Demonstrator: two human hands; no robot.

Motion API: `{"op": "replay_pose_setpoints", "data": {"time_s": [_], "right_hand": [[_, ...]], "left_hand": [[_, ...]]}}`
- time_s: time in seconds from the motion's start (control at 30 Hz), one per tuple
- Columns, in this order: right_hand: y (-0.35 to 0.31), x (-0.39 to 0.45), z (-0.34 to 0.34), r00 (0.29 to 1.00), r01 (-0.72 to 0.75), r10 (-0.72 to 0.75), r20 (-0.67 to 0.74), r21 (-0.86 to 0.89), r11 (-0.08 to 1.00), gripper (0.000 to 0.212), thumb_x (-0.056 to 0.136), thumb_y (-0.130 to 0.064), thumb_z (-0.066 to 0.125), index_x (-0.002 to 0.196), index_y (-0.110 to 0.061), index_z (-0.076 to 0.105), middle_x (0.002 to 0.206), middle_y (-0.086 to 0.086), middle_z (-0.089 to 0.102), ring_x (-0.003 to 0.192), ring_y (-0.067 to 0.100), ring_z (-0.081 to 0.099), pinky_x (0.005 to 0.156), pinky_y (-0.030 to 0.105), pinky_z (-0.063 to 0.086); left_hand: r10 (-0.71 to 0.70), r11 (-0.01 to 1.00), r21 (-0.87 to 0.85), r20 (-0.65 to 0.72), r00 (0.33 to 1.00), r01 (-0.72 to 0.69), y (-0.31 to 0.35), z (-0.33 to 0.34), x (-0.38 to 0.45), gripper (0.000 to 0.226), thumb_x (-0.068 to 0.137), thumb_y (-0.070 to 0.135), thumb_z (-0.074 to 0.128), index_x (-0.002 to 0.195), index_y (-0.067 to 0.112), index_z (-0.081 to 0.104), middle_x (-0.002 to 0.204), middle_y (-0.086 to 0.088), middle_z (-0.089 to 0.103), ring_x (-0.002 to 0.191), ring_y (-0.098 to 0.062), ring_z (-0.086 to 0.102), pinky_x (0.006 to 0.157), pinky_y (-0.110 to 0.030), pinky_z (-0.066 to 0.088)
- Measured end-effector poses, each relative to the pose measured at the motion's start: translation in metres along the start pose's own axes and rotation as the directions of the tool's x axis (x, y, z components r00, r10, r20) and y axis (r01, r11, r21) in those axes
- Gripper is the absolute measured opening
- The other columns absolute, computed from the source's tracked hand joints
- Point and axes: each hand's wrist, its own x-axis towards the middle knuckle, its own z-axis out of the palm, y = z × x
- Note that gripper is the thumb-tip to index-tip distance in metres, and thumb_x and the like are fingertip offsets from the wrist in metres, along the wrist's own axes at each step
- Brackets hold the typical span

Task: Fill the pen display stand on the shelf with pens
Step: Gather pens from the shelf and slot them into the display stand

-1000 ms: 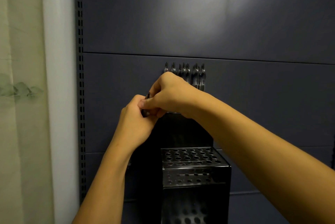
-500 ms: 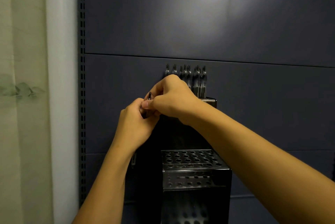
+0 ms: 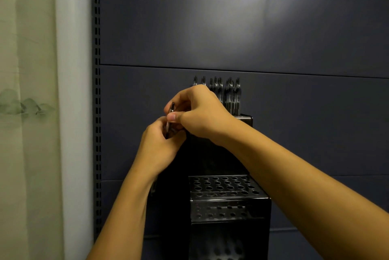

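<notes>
A black tiered pen display stand stands against the dark shelf back panel. Its lower tier shows rows of empty round holes. Several pens stand upright in its top tier, partly hidden behind my right hand. My right hand pinches a dark pen between thumb and fingers, just left of the stand's top. My left hand sits right below, its fingers curled round the lower end of the same pen. The pen's lower part is hidden in my left hand.
The dark blue-grey shelf back panel fills the view. A slotted upright runs down its left edge. A white post and a pale green curtain lie further left.
Both hands have stayed together at the pen. The pen's top end has come further up out of my left hand, pulled by my right.
</notes>
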Motion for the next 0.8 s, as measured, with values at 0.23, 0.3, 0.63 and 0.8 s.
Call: {"op": "replay_pose_setpoints", "data": {"time_s": [0.23, 0.3, 0.63, 0.8], "right_hand": [[0.002, -0.002, 0.002, 0.999, 0.041, -0.041, -0.030, 0.014, 0.999, 0.005, 0.091, -0.006, 0.071, 0.091, -0.011, 0.074, 0.082, 0.002, 0.074, 0.073, 0.017, 0.074, 0.078, 0.034, 0.063], [0.001, 0.000, 0.001, 0.997, 0.062, -0.061, -0.053, 0.020, 0.998, 0.009, 0.090, -0.006, 0.071, 0.089, -0.014, 0.074, 0.083, 0.000, 0.074, 0.074, 0.012, 0.073, 0.080, 0.034, 0.063], [-0.003, 0.019, -0.029, 0.965, 0.117, -0.083, -0.247, 0.129, 0.985, 0.021, 0.088, -0.009, 0.073, 0.075, -0.025, 0.069, 0.078, 0.000, 0.075, 0.074, 0.014, 0.071, 0.079, 0.042, 0.062], [-0.010, 0.034, -0.069, 0.937, 0.099, -0.027, -0.349, 0.191, 0.976, 0.019, 0.097, -0.004, 0.061, 0.084, -0.016, 0.068, 0.080, 0.009, 0.071, 0.066, 0.016, 0.066, 0.076, 0.045, 0.064]], "left_hand": [[0.038, 0.989, 0.141, -0.028, 0.999, -0.034, -0.001, -0.001, 0.000, 0.004, 0.090, 0.027, 0.069, 0.090, 0.024, 0.066, 0.079, 0.001, 0.072, 0.071, -0.016, 0.068, 0.062, -0.037, 0.056], [0.030, 0.984, 0.179, -0.023, 0.999, -0.025, -0.004, -0.001, 0.001, 0.008, 0.089, 0.024, 0.067, 0.085, 0.018, 0.063, 0.074, -0.004, 0.068, 0.064, -0.020, 0.063, 0.055, -0.035, 0.049], [0.003, 0.991, 0.136, -0.033, 0.999, 0.002, -0.017, 0.000, 0.005, 0.012, 0.085, 0.015, 0.069, 0.077, 0.016, 0.061, 0.057, 0.001, 0.053, 0.050, -0.014, 0.048, 0.051, -0.033, 0.041], [-0.049, 0.991, 0.122, 0.010, 0.999, 0.047, -0.029, 0.003, 0.006, 0.005, 0.088, 0.015, 0.069, 0.084, 0.015, 0.066, 0.046, 0.008, 0.042, 0.044, -0.007, 0.039, 0.049, -0.027, 0.039]]}}
